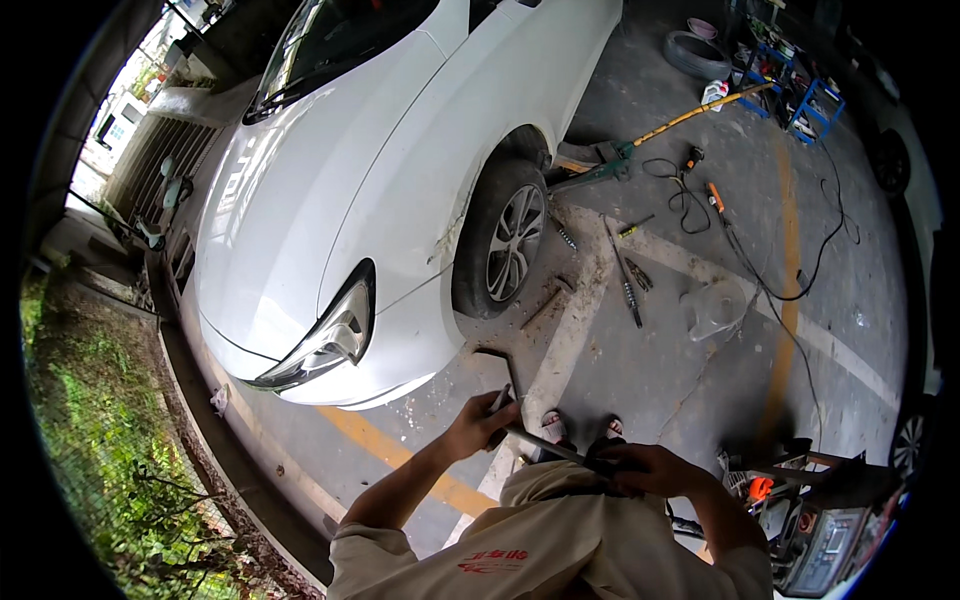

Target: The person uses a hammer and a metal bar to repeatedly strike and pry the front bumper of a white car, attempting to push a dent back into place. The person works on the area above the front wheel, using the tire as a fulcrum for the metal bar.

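In front of my body I hold a long grey metal bar (553, 447) with both hands. My left hand (478, 428) is closed around its far end, where a short piece sticks up past the fingers. A dark bent rod (513, 375) shows just beyond that hand; I cannot tell whether it joins the bar. My right hand (650, 470) is closed on the near end, close to my waist. Ahead stands a white car (400, 190), its front wheel (512, 240) turned outward. A hammer (548, 300) lies on the floor beside the tyre.
Behind the wheel is a green floor jack (600, 170) with a long yellow handle (700, 112). Rods and pliers (638, 275), cables (770, 290) and a clear plastic container (715, 308) lie to the right. A machine with a panel (825, 550) stands at lower right. A loose tyre (697, 55) lies far back.
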`<state>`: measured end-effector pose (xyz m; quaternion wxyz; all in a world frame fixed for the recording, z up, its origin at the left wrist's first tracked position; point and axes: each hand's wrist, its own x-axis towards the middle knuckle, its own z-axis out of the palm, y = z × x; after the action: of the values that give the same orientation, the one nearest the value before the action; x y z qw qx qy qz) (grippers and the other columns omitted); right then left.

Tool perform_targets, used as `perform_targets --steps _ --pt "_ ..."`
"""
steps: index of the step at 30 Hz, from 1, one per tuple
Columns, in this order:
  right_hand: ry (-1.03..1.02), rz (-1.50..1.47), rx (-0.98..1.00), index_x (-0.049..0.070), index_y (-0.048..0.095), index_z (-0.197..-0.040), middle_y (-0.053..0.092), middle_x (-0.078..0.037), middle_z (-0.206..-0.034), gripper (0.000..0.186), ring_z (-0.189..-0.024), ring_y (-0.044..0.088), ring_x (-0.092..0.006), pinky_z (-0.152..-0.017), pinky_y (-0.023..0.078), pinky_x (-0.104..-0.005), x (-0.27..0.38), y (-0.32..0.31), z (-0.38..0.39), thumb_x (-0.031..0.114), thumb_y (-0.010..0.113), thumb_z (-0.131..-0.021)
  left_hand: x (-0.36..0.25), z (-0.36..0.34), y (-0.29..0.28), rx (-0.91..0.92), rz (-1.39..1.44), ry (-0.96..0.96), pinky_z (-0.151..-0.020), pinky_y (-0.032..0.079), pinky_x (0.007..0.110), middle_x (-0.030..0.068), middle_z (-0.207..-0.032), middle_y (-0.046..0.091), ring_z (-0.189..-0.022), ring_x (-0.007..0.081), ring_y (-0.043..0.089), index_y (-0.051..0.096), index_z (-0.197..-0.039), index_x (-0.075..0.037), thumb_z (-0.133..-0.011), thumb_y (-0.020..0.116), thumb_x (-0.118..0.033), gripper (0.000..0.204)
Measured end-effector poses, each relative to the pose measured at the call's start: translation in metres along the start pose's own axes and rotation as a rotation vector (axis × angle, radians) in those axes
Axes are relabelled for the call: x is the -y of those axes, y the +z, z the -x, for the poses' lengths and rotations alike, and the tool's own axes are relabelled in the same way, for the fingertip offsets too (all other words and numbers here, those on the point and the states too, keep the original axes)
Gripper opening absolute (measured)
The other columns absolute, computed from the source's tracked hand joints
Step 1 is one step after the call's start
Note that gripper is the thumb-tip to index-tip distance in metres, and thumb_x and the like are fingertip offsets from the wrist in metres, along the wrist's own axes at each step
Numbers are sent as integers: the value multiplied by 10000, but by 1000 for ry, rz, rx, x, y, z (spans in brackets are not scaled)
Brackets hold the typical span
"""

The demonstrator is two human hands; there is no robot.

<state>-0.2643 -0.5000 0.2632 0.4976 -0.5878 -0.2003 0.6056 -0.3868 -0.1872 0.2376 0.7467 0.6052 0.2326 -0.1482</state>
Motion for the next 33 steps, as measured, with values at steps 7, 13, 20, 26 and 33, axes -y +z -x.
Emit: perform_targets --steps 7,13,20,26,33 --pt "33 27 45 92 605 -1206 646 -11 -827 337 -732 567 -63 -657 451 -232 20 -7 50 138 677 -880 -19 70 32 213 113 56 -625 414 256 30 -778 579 -709 98 508 587 -854 0 -925 586 -279 288" --pt "-76 116 170 91 645 -1166 667 -8 -927 350 -813 564 -56 -734 449 -222 16 -10 48 130 738 -831 2 108 81 -55 99 171 -443 337 219 -3 -610 515 -466 52 444 592 -823 -11 -968 508 -212 262" --pt "-47 91 328 85 629 -1178 669 -34 -1045 365 -963 596 -90 -863 462 -257 22 -18 35 135 735 -832 -10 114 96 -81 -246 661 -490 442 267 151 -711 627 -522 166 571 555 -733 3 -857 534 -17 127" --pt "27 -110 316 57 569 -1265 653 -66 -967 390 -855 609 -119 -733 487 -254 -6 -16 32 137 655 -894 -39 64 67 111 -482 941 -417 459 271 129 -681 616 -493 208 590 591 -691 5 -726 652 41 79" --pt "361 -435 467 60 514 -1330 553 -13 -739 393 -567 461 -52 -482 364 -202 20 -43 20 169 564 -956 -45 44 67 180 -427 1271 -445 468 315 104 -708 584 -571 249 597 546 -716 -21 -719 651 52 128"
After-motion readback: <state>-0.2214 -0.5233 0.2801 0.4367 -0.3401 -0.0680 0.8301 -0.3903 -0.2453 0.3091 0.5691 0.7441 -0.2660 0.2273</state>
